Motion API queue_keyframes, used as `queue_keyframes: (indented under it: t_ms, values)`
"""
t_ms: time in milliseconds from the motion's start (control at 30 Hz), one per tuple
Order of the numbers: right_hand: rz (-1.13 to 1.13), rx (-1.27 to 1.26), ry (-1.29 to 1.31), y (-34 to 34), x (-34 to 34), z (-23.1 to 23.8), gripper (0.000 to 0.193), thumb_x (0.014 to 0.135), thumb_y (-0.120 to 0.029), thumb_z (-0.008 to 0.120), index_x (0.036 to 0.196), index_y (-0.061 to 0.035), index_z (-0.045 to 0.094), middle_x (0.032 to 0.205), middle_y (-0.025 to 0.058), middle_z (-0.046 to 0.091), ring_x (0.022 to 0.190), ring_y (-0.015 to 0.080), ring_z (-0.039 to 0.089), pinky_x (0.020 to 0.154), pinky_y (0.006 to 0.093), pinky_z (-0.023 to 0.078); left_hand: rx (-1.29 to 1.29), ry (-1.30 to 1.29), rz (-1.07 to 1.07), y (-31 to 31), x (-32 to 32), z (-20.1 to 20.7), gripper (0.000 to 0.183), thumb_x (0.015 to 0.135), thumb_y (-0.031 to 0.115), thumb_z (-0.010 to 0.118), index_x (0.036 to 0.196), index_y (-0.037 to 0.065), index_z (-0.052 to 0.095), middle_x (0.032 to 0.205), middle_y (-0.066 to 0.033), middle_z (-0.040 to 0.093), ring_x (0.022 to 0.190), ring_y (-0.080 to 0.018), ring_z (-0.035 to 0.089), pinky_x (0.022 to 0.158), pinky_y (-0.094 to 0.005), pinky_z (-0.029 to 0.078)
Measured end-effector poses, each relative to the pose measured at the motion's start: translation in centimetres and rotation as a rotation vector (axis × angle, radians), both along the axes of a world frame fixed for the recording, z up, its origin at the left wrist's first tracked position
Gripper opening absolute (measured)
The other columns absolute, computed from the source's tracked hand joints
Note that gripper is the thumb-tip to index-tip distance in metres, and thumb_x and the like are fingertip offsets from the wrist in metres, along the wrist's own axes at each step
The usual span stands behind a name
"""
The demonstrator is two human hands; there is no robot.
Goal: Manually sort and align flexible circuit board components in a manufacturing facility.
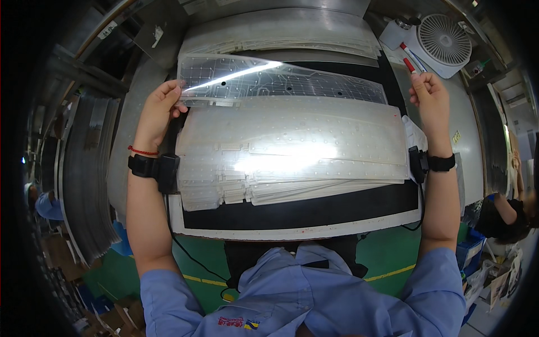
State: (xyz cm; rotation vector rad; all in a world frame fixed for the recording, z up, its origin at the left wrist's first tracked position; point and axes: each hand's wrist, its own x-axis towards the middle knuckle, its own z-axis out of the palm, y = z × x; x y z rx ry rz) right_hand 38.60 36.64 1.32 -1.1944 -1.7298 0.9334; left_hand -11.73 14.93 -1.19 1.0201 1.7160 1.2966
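My left hand (165,104) pinches the left edge of a clear film sheet printed with circuit traces (241,78), which tilts up and catches a bright streak of light. Its right end reaches toward my right hand but stays apart from it. My right hand (429,95) is raised, fingers closed on a red-capped marker pen (409,65) whose red end points up and away. Below the lifted film lies a fanned stack of similar translucent sheets (297,129), dotted with small bumps and notched along the near left. A small red mark shows near the stack's top right corner.
Another pile of sheets (281,28) stands at the back. A white fan (445,39) and a second red-capped pen (405,47) are at the far right. Dark stacked sheets (87,174) rise at the left. A black mat (314,208) covers the white-edged table.
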Motion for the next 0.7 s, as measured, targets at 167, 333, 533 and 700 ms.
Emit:
queue_keyframes:
  t_ms: [167, 333, 533, 700]
  values:
    - [0.09, 0.021, 0.016, 0.1, 0.2, -0.3, 0.024, 0.101, -0.024, 0.057, 0.11, -0.004, 0.066, 0.088, -0.0004, 0.065, 0.071, 0.0046, 0.056, 0.062, 0.0193, 0.042, 0.07, -0.104, 0.001, 0.1, 0.3, 0.1, 0.026, 0.103, 0.016, 0.05, 0.123, 0.001, 0.056, 0.106, -0.006, 0.067, 0.07, -0.0044, 0.055, 0.061, -0.0162, 0.044]
    - [0.129, -0.057, -0.078, -1.2, -1.2, 0.1, 0.032, 0.102, -0.024, 0.054, 0.125, -0.0034, 0.06, 0.093, -0.0001, 0.065, 0.083, 0.006, 0.056, 0.073, 0.0231, 0.045, 0.107, -0.14, 0.022, 0.1, 0.4, 0.2, 0.024, 0.104, 0.015, 0.048, 0.123, 0.001, 0.055, 0.107, -0.0077, 0.067, 0.07, -0.0046, 0.056, 0.062, -0.0169, 0.045]
    - [0.316, -0.179, 0.053, -0.7, -0.8, 0.1, 0.031, 0.102, -0.019, 0.052, 0.129, -0.0034, 0.055, 0.091, -0.0005, 0.066, 0.079, 0.0056, 0.057, 0.07, 0.0209, 0.046, 0.101, -0.179, 0.037, -0.1, 0.7, 0.3, 0.025, 0.104, 0.015, 0.049, 0.123, 0.0, 0.055, 0.107, -0.0075, 0.067, 0.069, -0.0048, 0.055, 0.062, -0.0174, 0.045]
    - [0.349, -0.23, 0.137, -1.2, -0.8, 0.3, 0.021, 0.102, -0.013, 0.052, 0.119, -0.0028, 0.056, 0.091, 0.0012, 0.066, 0.068, 0.0041, 0.057, 0.057, 0.0161, 0.045, 0.06, -0.16, 0.012, -0.6, 0.5, 1.3, 0.025, 0.103, 0.021, 0.051, 0.118, 0.003, 0.06, 0.097, -0.0025, 0.065, 0.067, -0.0047, 0.052, 0.06, -0.018, 0.041]
